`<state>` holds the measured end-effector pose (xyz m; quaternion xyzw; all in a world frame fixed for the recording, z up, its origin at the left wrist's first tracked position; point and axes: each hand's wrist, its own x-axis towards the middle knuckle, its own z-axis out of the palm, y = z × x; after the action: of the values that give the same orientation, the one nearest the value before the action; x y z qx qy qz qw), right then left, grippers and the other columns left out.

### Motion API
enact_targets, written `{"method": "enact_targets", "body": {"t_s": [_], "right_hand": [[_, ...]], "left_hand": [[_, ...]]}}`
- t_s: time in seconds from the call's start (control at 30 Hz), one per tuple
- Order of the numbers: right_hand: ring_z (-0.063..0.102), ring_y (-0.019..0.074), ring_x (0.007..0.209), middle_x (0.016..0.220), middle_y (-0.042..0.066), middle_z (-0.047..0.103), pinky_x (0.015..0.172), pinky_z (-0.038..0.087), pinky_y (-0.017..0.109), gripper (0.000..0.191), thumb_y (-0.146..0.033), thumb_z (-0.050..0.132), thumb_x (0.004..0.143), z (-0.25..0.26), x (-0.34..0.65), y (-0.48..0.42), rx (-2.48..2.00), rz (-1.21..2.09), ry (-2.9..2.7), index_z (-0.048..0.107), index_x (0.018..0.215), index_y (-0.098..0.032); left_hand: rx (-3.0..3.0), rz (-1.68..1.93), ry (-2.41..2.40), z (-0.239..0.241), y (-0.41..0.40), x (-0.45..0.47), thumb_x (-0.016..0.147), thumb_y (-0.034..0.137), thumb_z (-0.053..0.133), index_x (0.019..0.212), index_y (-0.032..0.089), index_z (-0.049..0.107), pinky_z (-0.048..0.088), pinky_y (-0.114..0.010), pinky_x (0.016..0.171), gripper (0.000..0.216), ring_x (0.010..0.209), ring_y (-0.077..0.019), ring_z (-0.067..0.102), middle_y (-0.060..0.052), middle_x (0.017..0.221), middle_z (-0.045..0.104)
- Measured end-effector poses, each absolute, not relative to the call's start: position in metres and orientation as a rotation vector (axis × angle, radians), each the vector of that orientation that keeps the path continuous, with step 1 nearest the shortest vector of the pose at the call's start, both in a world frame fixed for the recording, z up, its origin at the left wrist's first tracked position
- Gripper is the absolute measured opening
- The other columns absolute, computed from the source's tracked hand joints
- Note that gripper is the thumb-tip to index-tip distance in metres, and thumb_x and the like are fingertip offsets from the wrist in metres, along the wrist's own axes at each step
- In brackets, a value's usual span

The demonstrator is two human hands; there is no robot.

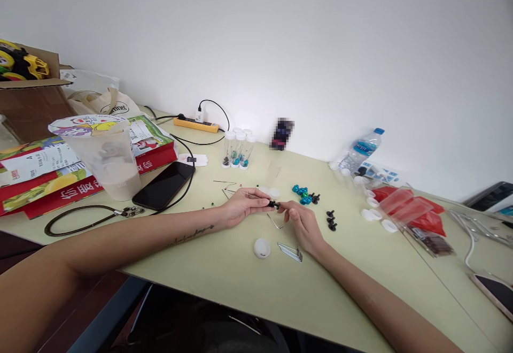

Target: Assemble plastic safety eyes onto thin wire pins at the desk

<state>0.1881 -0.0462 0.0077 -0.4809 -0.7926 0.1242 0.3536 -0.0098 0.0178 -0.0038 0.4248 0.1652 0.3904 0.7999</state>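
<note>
Between the thumb and fingers of my left hand (242, 207) is a small black part (273, 204), with its far end pointing right. My right hand (302, 223) has its fingers curled, and the fingertips meet the right end of that same part. Just below them lies an L-shaped hex key (276, 222). A row of hex keys (290, 252) sits beside my right wrist, next to a white cap (262, 248) with tiny pieces in it. Blue parts (304, 194) and black knob-like parts (332, 220) stand beyond and to the right of my right hand.
Capped clear tubes (236, 152) stand toward the wall. To the left are a lidded drink cup (108, 160), a phone (164, 184) and red boxes (156, 155). On the right lie a water bottle (363, 150), white caps (371, 214) and red packets (412, 208).
</note>
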Motion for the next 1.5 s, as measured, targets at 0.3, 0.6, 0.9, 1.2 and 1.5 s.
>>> {"method": "enact_targets", "body": {"t_s": [0.3,0.6,0.9,1.2,1.5], "right_hand": [[0.058,0.0156,0.073,0.09,0.004,0.062,0.071,0.044,0.029,0.034,-0.037,0.029,0.094,0.0119,0.1835,-0.0481,-1.323,0.283,-2.061,0.054,0.111,-0.021],[0.052,0.0145,0.064,0.071,0.002,0.057,0.06,0.04,0.026,0.03,-0.036,0.031,0.093,0.0152,0.1809,-0.0497,-1.351,0.307,-2.131,0.052,0.079,-0.02],[0.053,0.0138,0.063,0.078,0.002,0.059,0.06,0.042,0.027,0.024,-0.034,0.032,0.093,0.0157,0.1798,-0.0513,-1.355,0.264,-2.035,0.052,0.094,-0.02],[0.053,0.0146,0.064,0.081,0.004,0.06,0.05,0.043,0.025,0.02,-0.035,0.04,0.09,0.0139,0.1793,-0.051,-1.333,0.216,-2.041,0.052,0.1,-0.022],[0.053,0.0133,0.064,0.086,0.004,0.059,0.049,0.043,0.024,0.018,-0.034,0.042,0.089,0.0147,0.1783,-0.0509,-1.339,0.217,-2.063,0.052,0.096,-0.022]], "left_hand": [[0.961,0.785,0.347,-0.0022,0.0172,-0.0111,0.064,0.019,0.074,0.09,0.008,0.067,0.041,-0.039,0.099,0.029,0.095,-0.0232,0.062,-0.011,0.097,0.067],[1.05,0.719,0.371,0.0011,0.0137,-0.0107,0.06,0.024,0.077,0.085,0.009,0.067,0.044,-0.04,0.094,0.03,0.084,-0.022,0.065,-0.008,0.084,0.067],[1.023,0.74,0.365,0.0003,0.0145,-0.0105,0.061,0.023,0.076,0.087,0.009,0.066,0.043,-0.04,0.095,0.032,0.087,-0.022,0.065,-0.011,0.092,0.067],[0.984,0.756,0.343,-0.0017,0.0164,-0.0097,0.061,0.021,0.077,0.086,0.009,0.067,0.042,-0.039,0.097,0.03,0.088,-0.0212,0.065,-0.011,0.094,0.067],[1.005,0.755,0.345,-0.0028,0.0168,-0.0095,0.062,0.022,0.075,0.087,0.009,0.066,0.042,-0.039,0.097,0.03,0.089,-0.0211,0.064,-0.011,0.095,0.067]]}}
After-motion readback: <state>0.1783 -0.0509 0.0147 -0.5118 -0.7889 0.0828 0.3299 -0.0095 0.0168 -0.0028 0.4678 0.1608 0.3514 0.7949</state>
